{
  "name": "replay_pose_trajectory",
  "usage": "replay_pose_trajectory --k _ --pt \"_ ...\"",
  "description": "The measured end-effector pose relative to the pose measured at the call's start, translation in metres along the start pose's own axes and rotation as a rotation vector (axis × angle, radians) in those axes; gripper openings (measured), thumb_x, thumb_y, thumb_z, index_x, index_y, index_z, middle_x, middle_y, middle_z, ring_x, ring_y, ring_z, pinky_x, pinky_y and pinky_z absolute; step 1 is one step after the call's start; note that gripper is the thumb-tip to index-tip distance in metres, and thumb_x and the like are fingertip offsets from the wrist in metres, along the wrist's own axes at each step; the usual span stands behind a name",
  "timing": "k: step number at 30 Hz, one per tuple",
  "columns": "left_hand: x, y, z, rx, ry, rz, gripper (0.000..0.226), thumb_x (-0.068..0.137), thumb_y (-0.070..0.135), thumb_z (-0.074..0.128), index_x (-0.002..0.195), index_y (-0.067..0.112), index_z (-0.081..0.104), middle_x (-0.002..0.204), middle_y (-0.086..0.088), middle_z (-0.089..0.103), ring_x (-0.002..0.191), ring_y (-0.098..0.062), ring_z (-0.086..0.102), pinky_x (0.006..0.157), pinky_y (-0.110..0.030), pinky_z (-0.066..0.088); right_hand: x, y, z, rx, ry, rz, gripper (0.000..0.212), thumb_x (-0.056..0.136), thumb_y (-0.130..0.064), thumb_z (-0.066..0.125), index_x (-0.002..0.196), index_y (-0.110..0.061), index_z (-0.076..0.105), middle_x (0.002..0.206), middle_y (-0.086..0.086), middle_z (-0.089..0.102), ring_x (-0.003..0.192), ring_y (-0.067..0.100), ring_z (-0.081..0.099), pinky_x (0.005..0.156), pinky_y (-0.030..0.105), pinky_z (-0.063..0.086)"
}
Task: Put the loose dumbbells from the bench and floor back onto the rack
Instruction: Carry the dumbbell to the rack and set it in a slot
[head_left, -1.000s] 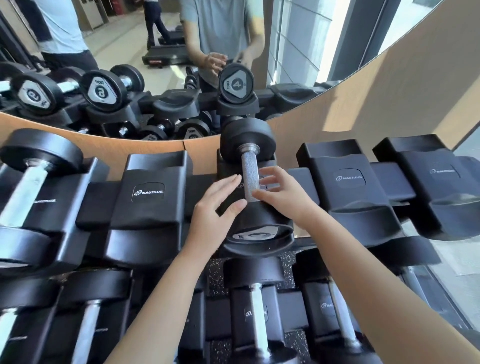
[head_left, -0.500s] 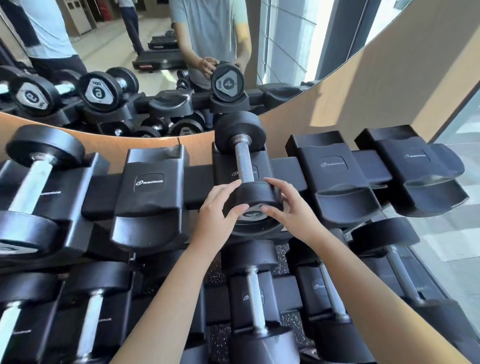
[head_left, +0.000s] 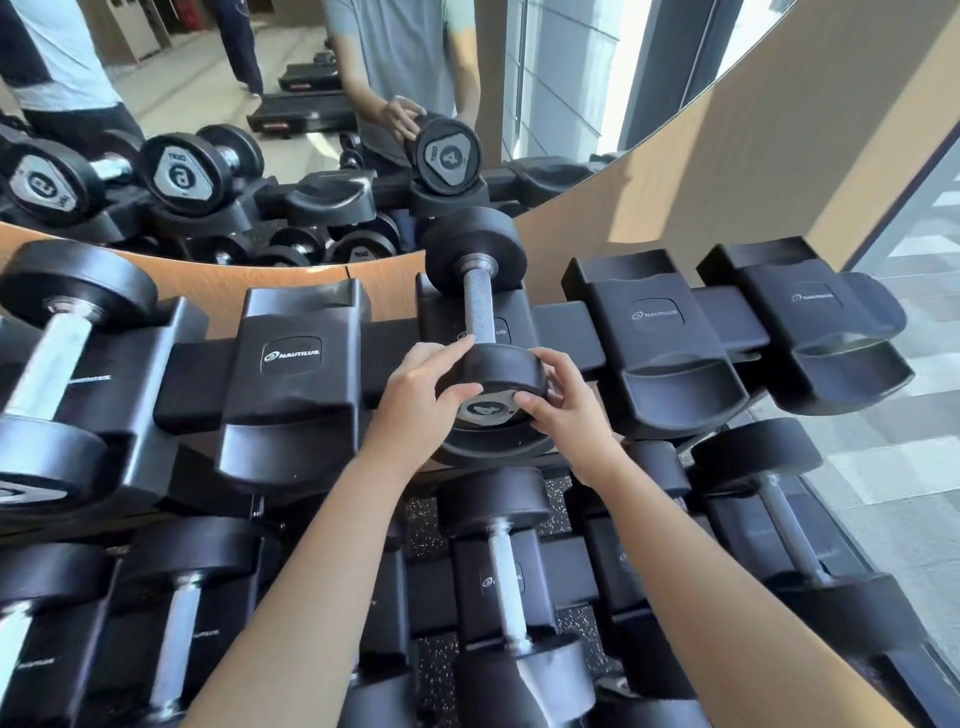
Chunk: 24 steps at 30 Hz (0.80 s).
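Both hands, left hand (head_left: 415, 400) and right hand (head_left: 563, 410), having shifted from handle, are grasping the dumbbell (head_left: 480, 332) near head, seating it in the rack (head_left: 291, 353) cradle.

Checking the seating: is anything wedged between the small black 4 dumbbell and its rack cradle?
Nothing visible: the small black 4 dumbbell sits in its black plastic rack cradle, both hands on its near head.

A large curved-edge wall mirror (head_left: 270, 78) is mounted on a light wood-panelled wall (head_left: 727, 171) and reflects a pale tiled floor and a black treadmill deck. Strong daylight falls across the panelling from a floor-to-ceiling window (head_left: 914, 260) at the right. Black speckled rubber flooring (head_left: 423, 525) lies below, adjoining pale grey floor tiles (head_left: 883, 467) beside the glass.
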<state>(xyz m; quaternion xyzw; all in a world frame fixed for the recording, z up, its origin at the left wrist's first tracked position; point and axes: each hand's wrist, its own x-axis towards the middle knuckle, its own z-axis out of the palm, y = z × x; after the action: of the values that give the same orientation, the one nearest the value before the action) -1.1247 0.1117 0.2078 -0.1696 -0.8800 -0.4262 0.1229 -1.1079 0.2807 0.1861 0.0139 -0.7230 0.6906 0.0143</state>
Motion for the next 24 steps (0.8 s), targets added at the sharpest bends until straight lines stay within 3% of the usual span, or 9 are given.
replay_pose_trajectory --k 4,9,11,12,14,17,20,22,24 --pt "0.002 0.001 -0.005 0.036 -0.015 0.005 0.05 0.08 0.013 0.068 0.127 0.018 0.053 0.105 0.002 0.052 0.096 -0.009 0.045 0.082 -0.01 0.028 0.0 -0.002 -0.001 -0.042 0.003 -0.007 0.043 0.084 -0.002 0.061 0.102 -0.039 0.049 0.102 -0.009 0.056 0.092 0.015 0.06 0.085 0.029 0.049" --pt "-0.006 -0.007 0.007 -0.204 -0.019 -0.119 0.053 0.082 0.015 0.066 0.13 0.025 0.047 0.119 0.017 0.047 0.112 0.007 0.039 0.091 -0.002 0.028 0.004 -0.027 -0.006 -0.568 -0.034 -0.161 0.053 0.08 -0.016 0.068 0.128 -0.025 0.048 0.111 0.001 0.053 0.094 0.023 0.053 0.082 0.023 0.04" --pt "-0.011 -0.013 0.012 -0.331 -0.027 -0.157 0.053 0.081 0.018 0.065 0.126 0.038 0.045 0.131 0.012 0.048 0.123 -0.001 0.042 0.108 -0.02 0.03 0.006 -0.037 0.001 -0.73 -0.085 -0.239 0.055 0.08 -0.019 0.068 0.13 -0.025 0.048 0.108 0.0 0.049 0.088 0.02 0.047 0.079 0.023 0.035" --pt "-0.013 -0.016 0.013 -0.366 -0.02 -0.177 0.053 0.079 0.021 0.064 0.123 0.044 0.045 0.134 0.007 0.049 0.125 -0.007 0.043 0.11 -0.033 0.031 0.007 -0.04 0.004 -0.8 -0.092 -0.255 0.053 0.081 -0.02 0.067 0.13 -0.025 0.048 0.106 0.002 0.048 0.086 0.02 0.046 0.077 0.024 0.034" --pt "-0.014 -0.018 0.014 -0.397 -0.008 -0.206 0.052 0.076 0.022 0.064 0.119 0.047 0.047 0.133 0.003 0.052 0.124 -0.011 0.046 0.109 -0.041 0.033 0.008 -0.042 0.004 -0.873 -0.087 -0.254 0.049 0.084 -0.019 0.063 0.13 -0.024 0.047 0.105 0.005 0.048 0.083 0.023 0.048 0.073 0.025 0.034" --pt "-0.01 -0.011 0.016 -0.366 -0.005 -0.186 0.053 0.077 0.008 0.069 0.122 0.03 0.053 0.116 0.001 0.057 0.108 -0.008 0.054 0.102 -0.022 0.038 0.005 -0.033 -0.005 -0.806 -0.065 -0.232 0.046 0.086 -0.015 0.06 0.129 -0.024 0.047 0.114 0.005 0.05 0.092 0.025 0.053 0.078 0.024 0.036" --pt "-0.006 -0.002 0.016 -0.231 0.027 -0.102 0.052 0.074 0.007 0.072 0.123 0.018 0.055 0.102 0.0 0.056 0.099 -0.011 0.053 0.087 -0.002 0.033 0.007 -0.019 -0.011 -0.644 -0.037 -0.226 0.044 0.085 -0.009 0.06 0.125 -0.023 0.049 0.114 0.005 0.053 0.091 0.01 0.053 0.078 0.013 0.036" --pt "-0.003 0.002 0.013 -0.131 0.039 -0.076 0.053 0.074 0.012 0.074 0.123 0.021 0.056 0.101 0.003 0.055 0.101 -0.013 0.052 0.085 -0.006 0.033 0.007 -0.011 -0.011 -0.502 -0.038 -0.199 0.044 0.084 -0.008 0.061 0.119 -0.032 0.049 0.113 0.007 0.055 0.088 0.01 0.053 0.082 0.013 0.04" --pt "-0.001 0.005 0.012 -0.084 0.049 -0.087 0.053 0.072 0.016 0.075 0.122 0.024 0.057 0.103 0.003 0.056 0.104 -0.015 0.052 0.087 -0.015 0.034 0.006 -0.004 -0.011 -0.355 -0.043 -0.165 0.047 0.084 -0.007 0.06 0.111 -0.042 0.046 0.114 0.005 0.057 0.095 0.022 0.056 0.093 0.03 0.044"
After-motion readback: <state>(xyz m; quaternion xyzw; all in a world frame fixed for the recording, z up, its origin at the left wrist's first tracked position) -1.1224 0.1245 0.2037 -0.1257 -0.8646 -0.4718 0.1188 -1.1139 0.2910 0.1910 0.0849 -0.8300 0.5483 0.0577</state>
